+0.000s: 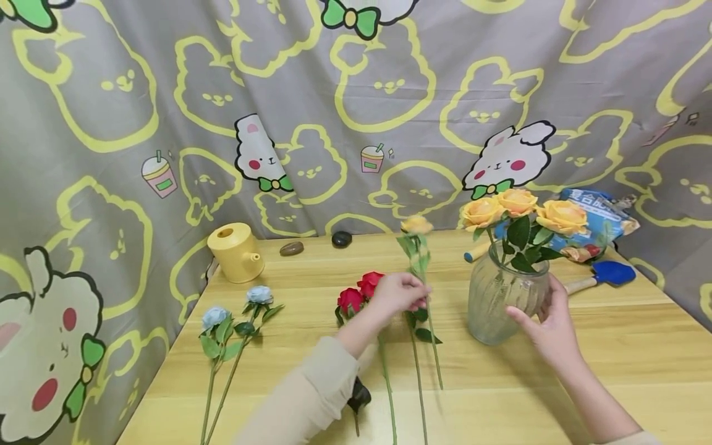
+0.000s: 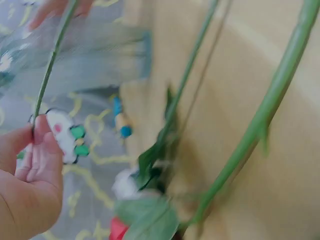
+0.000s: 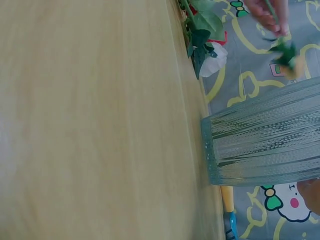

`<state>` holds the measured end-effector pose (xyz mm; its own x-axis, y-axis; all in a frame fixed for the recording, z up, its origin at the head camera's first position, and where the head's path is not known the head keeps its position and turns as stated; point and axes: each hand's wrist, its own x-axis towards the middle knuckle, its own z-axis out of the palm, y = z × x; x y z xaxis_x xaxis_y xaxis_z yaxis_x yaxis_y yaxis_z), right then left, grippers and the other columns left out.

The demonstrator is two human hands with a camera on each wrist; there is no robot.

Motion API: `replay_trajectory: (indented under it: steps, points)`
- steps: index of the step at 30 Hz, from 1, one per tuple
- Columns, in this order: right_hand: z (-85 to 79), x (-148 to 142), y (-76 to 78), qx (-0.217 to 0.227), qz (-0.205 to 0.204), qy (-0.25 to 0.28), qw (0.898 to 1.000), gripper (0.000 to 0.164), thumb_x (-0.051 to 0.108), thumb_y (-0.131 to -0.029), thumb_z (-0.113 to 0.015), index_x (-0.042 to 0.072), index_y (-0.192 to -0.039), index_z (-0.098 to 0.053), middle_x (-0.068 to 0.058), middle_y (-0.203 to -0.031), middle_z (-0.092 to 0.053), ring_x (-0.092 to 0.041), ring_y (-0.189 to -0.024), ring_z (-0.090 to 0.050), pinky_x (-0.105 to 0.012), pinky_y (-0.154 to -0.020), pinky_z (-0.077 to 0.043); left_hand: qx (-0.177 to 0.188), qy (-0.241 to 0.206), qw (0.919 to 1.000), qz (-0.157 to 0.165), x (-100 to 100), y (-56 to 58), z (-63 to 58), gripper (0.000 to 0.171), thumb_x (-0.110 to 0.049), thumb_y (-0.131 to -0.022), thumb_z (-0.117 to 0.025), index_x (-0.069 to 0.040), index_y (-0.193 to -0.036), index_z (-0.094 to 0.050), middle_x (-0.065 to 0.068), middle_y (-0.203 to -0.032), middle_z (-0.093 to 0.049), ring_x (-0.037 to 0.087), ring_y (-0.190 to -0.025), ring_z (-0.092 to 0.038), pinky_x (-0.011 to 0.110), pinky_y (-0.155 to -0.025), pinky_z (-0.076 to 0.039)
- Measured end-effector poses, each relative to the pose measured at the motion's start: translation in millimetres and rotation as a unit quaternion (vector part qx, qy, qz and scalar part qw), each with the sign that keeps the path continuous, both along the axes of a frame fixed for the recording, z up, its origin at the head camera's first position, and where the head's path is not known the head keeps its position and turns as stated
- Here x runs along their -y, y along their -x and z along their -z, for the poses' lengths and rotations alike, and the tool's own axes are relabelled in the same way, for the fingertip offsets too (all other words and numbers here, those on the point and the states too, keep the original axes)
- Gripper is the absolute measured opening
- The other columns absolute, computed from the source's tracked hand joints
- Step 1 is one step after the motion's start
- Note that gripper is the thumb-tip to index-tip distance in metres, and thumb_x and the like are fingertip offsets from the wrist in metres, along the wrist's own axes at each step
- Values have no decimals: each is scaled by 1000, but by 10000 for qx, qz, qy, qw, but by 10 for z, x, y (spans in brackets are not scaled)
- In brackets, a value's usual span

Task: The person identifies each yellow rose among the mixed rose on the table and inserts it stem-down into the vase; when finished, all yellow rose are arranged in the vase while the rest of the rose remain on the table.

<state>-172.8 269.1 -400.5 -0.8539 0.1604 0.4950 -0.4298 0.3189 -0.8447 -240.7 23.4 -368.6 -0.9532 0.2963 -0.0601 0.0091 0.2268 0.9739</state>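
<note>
My left hand (image 1: 396,293) pinches the green stem of a single yellow rose (image 1: 417,224), its bloom upward and blurred, above the table. In the left wrist view the thumb and fingertips meet on that stem (image 2: 50,75). My right hand (image 1: 550,330) holds the side of a ribbed clear glass vase (image 1: 495,303). Several yellow roses (image 1: 562,216) with dark leaves stand in the vase. Beneath my left arm lie red roses (image 1: 350,301) and other long stems; a white rose (image 3: 214,60) among them shows in the right wrist view.
Two pale blue flowers (image 1: 215,317) lie at the left. Behind them are a yellow watering can (image 1: 235,253), a brown stone (image 1: 292,248) and a black stone (image 1: 342,239). A blue shovel (image 1: 612,273) and a blue packet (image 1: 601,216) sit right of the vase. A patterned curtain (image 1: 311,80) hangs behind.
</note>
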Motion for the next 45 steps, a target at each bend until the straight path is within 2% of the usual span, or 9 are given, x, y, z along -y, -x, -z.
replay_trajectory:
  steps: [6,10,17,21,25,31,34,39,45]
  points:
    - [2,-26,-22,168,107,-244,9995,85,-11,-77,-63,11,-142,-12,-17,-134,-31,-5,-121,-34,-11,-98,-26,-680,-688,9953,-46,254,85,-308,18,-13,-82,-67,2,-91,-63,7,-81,-66,15,-71,-62,30,-68,-53]
    - [5,-47,-43,238,166,-344,9990,85,-9,-78,-63,11,-142,-10,-25,-136,-27,-6,-123,-31,-11,-99,-25,-1404,-1405,9800,142,225,91,-614,17,-9,-82,-66,5,-92,-61,10,-84,-66,14,-74,-63,34,-74,-52]
    - [19,-52,-58,263,216,-383,9987,86,-9,-78,-63,10,-142,-11,-25,-134,-29,-4,-119,-34,-10,-97,-27,-2401,-2966,9228,523,-140,-48,-1241,15,2,-82,-62,11,-93,-59,17,-88,-66,16,-78,-65,36,-78,-51]
    - [24,-27,-45,320,167,-375,9986,85,-7,-78,-64,11,-142,-10,-27,-135,-28,-4,-120,-33,-10,-96,-27,-3320,-3143,8885,402,-336,-183,-1497,11,8,-80,-61,14,-89,-59,23,-88,-64,22,-77,-65,35,-74,-52]
    - [20,4,-23,327,81,-368,9988,84,-6,-80,-63,11,-142,-10,-28,-135,-27,-5,-122,-32,-10,-96,-27,-4104,-3021,8603,126,-453,-308,-1570,7,13,-78,-61,16,-83,-58,29,-85,-62,33,-76,-64,33,-70,-53]
    - [-3,14,-22,207,45,-334,9992,82,-7,-80,-63,12,-142,-12,-26,-134,-29,-4,-121,-33,-10,-96,-27,-3860,-2687,8822,-233,-568,-219,-1281,10,0,-81,-64,9,-84,-62,18,-84,-66,11,-75,-65,26,-70,-53]
    - [-22,9,-29,190,54,-322,9993,83,-7,-79,-63,11,-142,-12,-26,-134,-29,-5,-122,-33,-11,-97,-27,-3752,-2514,8918,-280,-570,-238,-1198,10,-2,-81,-65,8,-84,-62,17,-85,-66,14,-74,-65,25,-68,-53]
    - [-39,-7,-40,126,82,-331,9993,83,-8,-78,-63,11,-142,-13,-24,-134,-30,-5,-122,-33,-12,-98,-27,-3941,-2109,8944,-156,-533,-361,-1233,7,4,-80,-63,11,-83,-62,21,-84,-66,24,-74,-66,22,-68,-52]
    - [-35,1,-35,39,56,-285,9996,83,-10,-78,-63,13,-141,-15,-13,-133,-34,-3,-120,-35,-12,-97,-28,-4174,-1238,9002,64,-627,-232,-1072,9,-3,-82,-64,4,-87,-67,12,-80,-68,10,-72,-66,14,-66,-49]
